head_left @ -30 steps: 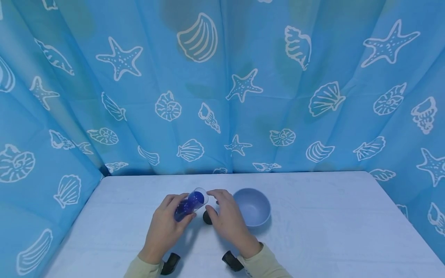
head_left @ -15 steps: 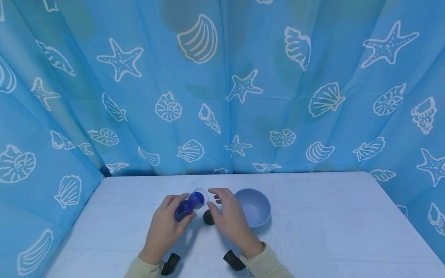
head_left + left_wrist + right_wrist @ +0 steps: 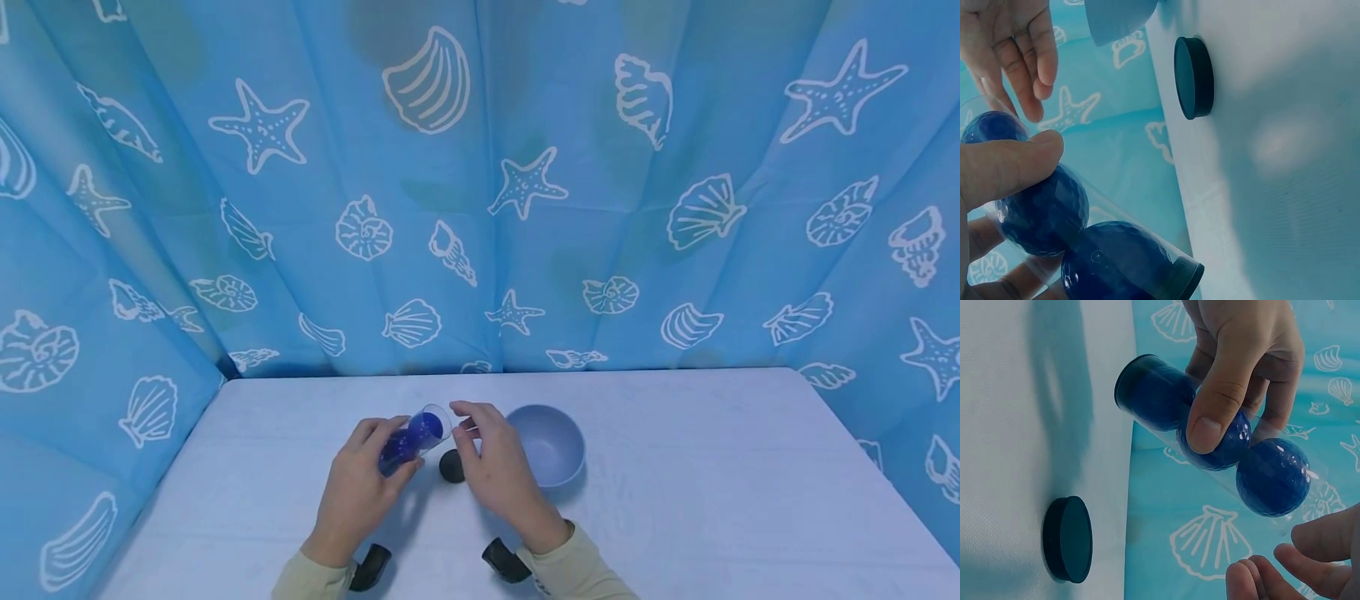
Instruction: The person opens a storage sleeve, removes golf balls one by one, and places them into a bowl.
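Observation:
My left hand (image 3: 352, 483) grips a clear plastic tube (image 3: 1213, 481), thumb on one side and fingers on the other. Three dimpled blue golf balls (image 3: 1272, 477) sit in a row inside it. A dark end cap (image 3: 1127, 381) closes the tube's lower end; the other end, without a cap, tilts up toward my right hand (image 3: 498, 467). That hand holds nothing, its loosely bent fingertips just off the tube's mouth. Below, between the hands, a round black cap (image 3: 1195, 78) lies on the table, partly hidden by the right hand in the head view.
A blue bowl (image 3: 551, 450) stands just right of my right hand, which covers part of its left side. Dark wrist devices (image 3: 506, 561) sit at both cuffs. Behind the white-covered table (image 3: 712, 483) hangs a blue seashell curtain (image 3: 562, 250).
My right hand has drawn slightly away from the tube's mouth, and its thumb has risen toward the fingers. The left hand and the tube stay almost where they were.

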`<action>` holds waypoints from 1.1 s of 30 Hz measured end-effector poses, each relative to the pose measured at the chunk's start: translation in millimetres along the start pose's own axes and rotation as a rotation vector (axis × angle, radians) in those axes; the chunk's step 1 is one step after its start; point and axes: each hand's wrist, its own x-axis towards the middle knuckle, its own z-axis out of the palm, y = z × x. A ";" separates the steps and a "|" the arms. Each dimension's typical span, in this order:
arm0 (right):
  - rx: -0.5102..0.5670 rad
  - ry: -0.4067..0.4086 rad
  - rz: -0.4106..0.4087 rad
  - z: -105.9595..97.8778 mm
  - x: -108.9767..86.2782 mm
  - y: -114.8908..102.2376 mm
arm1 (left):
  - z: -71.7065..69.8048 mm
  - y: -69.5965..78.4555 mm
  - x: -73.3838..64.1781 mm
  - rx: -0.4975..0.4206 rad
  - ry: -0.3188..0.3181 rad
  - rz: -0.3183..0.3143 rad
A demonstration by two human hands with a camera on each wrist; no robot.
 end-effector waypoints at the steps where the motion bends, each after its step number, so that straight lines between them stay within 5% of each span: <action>1: 0.005 0.001 -0.001 -0.1 0.0 0.0 | 0.2 0.1 0.3 0.000 -0.001 0.003; 33: 0.217 -0.077 0.103 1.8 1.2 2.2 | 1.7 3.1 0.5 0.085 -0.004 -0.015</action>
